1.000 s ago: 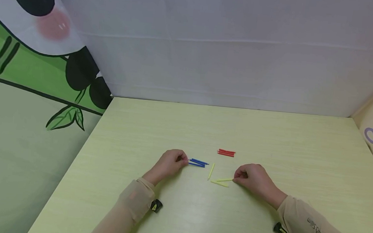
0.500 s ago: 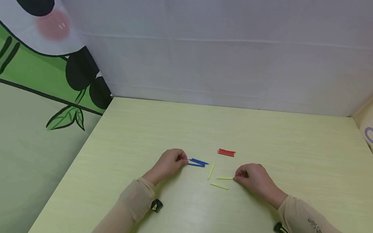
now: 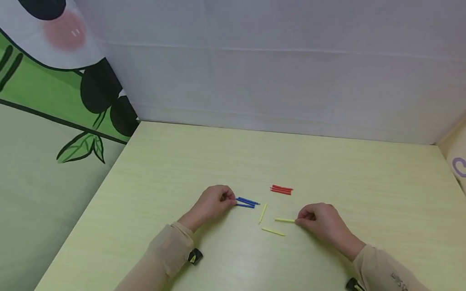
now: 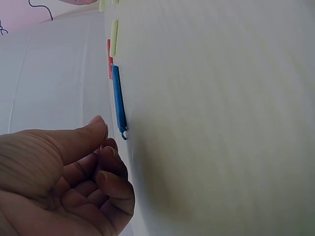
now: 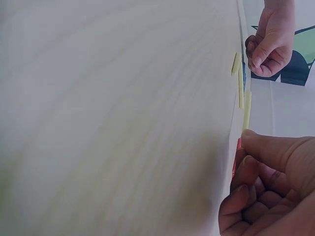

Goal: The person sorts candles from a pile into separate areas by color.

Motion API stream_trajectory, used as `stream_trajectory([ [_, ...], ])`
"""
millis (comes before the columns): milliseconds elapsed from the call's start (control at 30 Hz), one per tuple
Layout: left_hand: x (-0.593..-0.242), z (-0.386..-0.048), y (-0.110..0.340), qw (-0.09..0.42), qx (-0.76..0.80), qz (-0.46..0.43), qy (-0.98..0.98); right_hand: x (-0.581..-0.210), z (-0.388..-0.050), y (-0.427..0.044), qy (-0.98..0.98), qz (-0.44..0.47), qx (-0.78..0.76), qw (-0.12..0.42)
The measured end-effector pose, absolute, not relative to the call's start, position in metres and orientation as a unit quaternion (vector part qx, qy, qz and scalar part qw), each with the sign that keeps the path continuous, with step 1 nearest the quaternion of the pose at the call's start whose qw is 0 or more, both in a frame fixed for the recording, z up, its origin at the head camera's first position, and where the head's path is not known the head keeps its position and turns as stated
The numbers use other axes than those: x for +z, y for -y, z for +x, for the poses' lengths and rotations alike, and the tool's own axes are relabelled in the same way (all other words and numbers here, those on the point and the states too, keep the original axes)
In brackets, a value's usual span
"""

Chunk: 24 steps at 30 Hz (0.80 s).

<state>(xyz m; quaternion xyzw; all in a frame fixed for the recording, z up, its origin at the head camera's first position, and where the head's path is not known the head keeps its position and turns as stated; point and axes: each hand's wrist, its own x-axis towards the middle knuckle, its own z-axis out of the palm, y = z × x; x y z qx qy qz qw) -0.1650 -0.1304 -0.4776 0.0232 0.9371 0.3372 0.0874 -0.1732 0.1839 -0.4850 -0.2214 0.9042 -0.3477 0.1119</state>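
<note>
The right hand [image 3: 323,223] pinches a yellow stick [image 3: 285,220] by its 3 o'clock end; a light, level grip should clear the blue sticks [image 3: 249,201] at 10 o'clock, where the left hand [image 3: 213,203] curls, its hold unclear.

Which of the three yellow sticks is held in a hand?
The rightmost yellow stick, its end pinched by the right hand; the other two yellow sticks touch neither hand.

The counter [image 3: 337,172] looks like wood grain, smooth with a soft sheen — the backdrop [image 3: 283,85] is matt, creased cloth. The sleeves [image 3: 391,279] are matt cloth too; the blue candles [image 3: 249,201] and yellow candles [image 3: 273,232] look smooth — waxy.
</note>
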Motion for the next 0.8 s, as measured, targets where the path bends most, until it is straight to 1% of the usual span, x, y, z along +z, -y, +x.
stream_trajectory([
  [267,-0.478,-0.164,0.126,0.086,0.346,0.045,-0.933,-0.485,-0.174,-0.189,-0.903,-0.219,-0.352,0.110],
  [800,-0.474,-0.158,0.115,0.098,0.352,0.059,-0.929,-0.484,-0.175,-0.194,-0.908,-0.209,-0.347,0.104],
])
